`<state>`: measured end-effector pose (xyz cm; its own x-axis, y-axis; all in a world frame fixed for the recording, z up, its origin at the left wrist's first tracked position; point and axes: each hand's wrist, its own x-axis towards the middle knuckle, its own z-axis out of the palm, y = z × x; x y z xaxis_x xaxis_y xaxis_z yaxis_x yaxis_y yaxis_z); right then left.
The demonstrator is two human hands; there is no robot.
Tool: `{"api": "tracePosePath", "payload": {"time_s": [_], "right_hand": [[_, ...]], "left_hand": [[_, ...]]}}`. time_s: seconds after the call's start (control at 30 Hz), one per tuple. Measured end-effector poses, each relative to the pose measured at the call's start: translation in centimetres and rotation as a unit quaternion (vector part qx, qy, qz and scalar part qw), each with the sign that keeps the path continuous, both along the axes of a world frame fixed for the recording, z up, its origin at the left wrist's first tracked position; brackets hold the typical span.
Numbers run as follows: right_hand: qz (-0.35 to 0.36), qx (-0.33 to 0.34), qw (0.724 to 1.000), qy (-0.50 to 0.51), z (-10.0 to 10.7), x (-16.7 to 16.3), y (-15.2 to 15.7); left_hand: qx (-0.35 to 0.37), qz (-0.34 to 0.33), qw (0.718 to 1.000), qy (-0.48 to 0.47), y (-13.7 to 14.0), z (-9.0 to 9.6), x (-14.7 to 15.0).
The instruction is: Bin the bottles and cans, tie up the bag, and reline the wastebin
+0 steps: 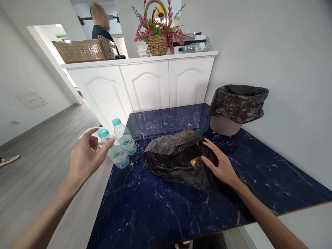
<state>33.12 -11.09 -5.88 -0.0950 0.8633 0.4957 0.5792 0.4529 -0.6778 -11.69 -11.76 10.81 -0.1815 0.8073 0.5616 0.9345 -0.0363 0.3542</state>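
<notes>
evidently, the two hands are minding different things. the left hand [84, 154] is held in a wide curve, thumb and fingers well apart about the neck of the nearer teal-capped water bottle [118, 155]; whether skin meets plastic cannot be told, and no firm grip shows. that spread seems shaped to suit a round bottle neck. the farther water bottle [126, 138] stands upright just behind it, both near the left edge of the dark blue marbled table [150, 207], perhaps so that they leave the middle free for the bag.

there, before the person, a black plastic bag [168, 152] lies slack on its side. the right hand [223, 166] rests at its right end, thumb and fingers parted at the mouth, probably because such thin film sags together if left alone. an orange packet [193, 161] shows inside, near the thumb; it does not look gripped.

at the table's far right stands a waste bin [225, 125], its black liner [238, 107] folded down over the rim, presumably to keep it from slipping in.
</notes>
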Motion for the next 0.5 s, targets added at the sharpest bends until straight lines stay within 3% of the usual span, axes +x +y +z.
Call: {"api": "tracePosePath", "payload": {"time_s": [0.13, 0.23, 0.37, 0.5], "right_hand": [[0.018, -0.012, 1.0, -0.011, 0.1, 0.0, -0.1], [0.026, -0.015, 0.999, -0.016, 0.1, 0.2, -0.1], [0.027, -0.037, 0.999, -0.026, -0.2, 1.1, -0.6], [0.038, -0.052, 0.997, -0.048, -0.8, 2.3, -1.7]], "left_hand": [[0.164, -0.007, 0.986, 0.04, -0.8, -0.7, 1.2], [0.209, -0.125, 0.967, 0.072, -2.0, -1.9, 4.0], [0.055, -0.371, 0.924, 0.079, -3.2, -4.5, 9.7], [-0.069, -0.464, 0.882, 0.045, -2.1, -7.6, 14.9]]}}
